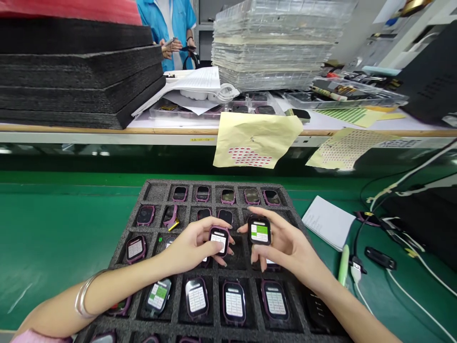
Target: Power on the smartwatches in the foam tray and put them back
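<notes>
My left hand (200,243) is closed round a purple-framed smartwatch (219,238), its lit screen showing a white grid and the thumb resting on the glass. To the right, my right hand (282,243) grips a black smartwatch (260,230) between thumb and fingers; green blocks show on its white grid. Both watches are above a dark foam tray (178,238) with square compartments. Strapless watches lie in many of these, such as a lit purple watch (234,302) in a nearer row and a dark-screened watch (227,196) at the back. My hands hide some compartments.
Black foam stacks (71,81) and clear plastic trays (271,43) stand on the shelf behind. Yellow paper (255,140) hangs from its edge. Right of the foam tray lie a white notepad (328,222), a green pen (343,264) and cables (410,290). A person in blue (167,24) stands beyond.
</notes>
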Motion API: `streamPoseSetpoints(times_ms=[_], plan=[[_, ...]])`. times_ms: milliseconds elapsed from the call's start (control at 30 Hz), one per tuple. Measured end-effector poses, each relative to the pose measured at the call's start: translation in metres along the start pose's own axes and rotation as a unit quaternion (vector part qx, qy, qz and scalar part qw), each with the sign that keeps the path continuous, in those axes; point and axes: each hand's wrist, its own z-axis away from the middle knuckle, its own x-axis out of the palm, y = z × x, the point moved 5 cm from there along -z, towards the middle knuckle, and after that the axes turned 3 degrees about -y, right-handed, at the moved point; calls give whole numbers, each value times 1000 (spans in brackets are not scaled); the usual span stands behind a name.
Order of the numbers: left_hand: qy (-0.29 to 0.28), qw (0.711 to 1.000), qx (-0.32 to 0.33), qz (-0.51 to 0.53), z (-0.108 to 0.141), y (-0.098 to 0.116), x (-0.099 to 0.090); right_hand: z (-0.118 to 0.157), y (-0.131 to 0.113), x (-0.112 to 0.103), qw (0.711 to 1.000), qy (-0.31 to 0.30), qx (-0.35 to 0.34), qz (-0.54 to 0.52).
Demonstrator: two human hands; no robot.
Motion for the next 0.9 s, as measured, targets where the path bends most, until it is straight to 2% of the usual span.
streamPoseSetpoints(times_ms=[100, 167, 200, 267, 300, 367, 500, 567, 667, 767, 833, 900], plan=[[-9, 1000, 4, -17, 1, -3, 2, 3, -6, -23, 997, 38, 12, 73], [-19, 998, 10, -57, 0, -8, 4, 3, -7, -46, 982, 70, 18, 176], [-25, 994, 22, -100, -2, -10, 5, 2, -8, -59, 962, 88, 12, 257], [-35, 971, 63, -230, -7, -13, 9, -1, -10, -80, 892, 102, -19, 440], [-41, 949, 85, -302, -10, -14, 13, -3, -10, -86, 863, 84, -46, 496], [-57, 896, 114, -425, -16, -16, 20, -5, -10, -92, 825, 44, -75, 558], [-69, 793, 132, -591, -16, -10, 31, -6, -18, -85, 780, -2, -96, 618], [-71, 761, 142, -629, -11, -2, 32, -7, -23, -73, 768, -17, -106, 631], [-66, 764, 141, -626, -6, 12, 26, -14, -21, -54, 759, -38, -111, 640], [20, 755, 136, -641, -15, 23, 11, -22, -15, -40, 745, -26, -113, 657], [73, 754, 126, -640, -28, 25, 3, -26, -11, -37, 757, -9, -104, 645], [89, 770, 114, -622, -44, 20, -2, -27, -9, -36, 783, 12, -92, 615]])
